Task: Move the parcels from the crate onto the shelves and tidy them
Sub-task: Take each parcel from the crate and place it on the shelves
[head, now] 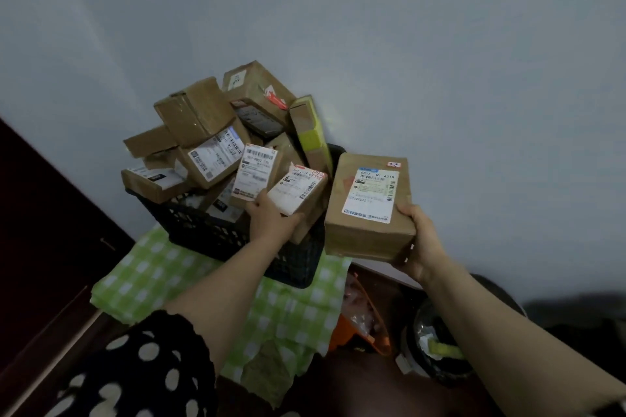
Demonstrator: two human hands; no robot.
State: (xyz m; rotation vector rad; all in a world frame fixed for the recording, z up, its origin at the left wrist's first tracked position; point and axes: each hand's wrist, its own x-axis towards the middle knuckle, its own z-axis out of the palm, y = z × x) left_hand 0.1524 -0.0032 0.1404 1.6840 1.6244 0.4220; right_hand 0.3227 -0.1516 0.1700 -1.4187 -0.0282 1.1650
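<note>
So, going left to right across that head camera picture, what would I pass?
Dark wooden panel → black crate heaped with parcels → large brown parcel → right hand gripping it.

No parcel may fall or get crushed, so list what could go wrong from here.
1. The heaped parcels are piled loosely above the rim of the crate. If the left hand pulls out the small labelled parcel, neighbouring boxes may slide off.
2. The right hand grips the large parcel by one lower corner only, out beside the crate. It could tip and drop toward the bin below.
</note>
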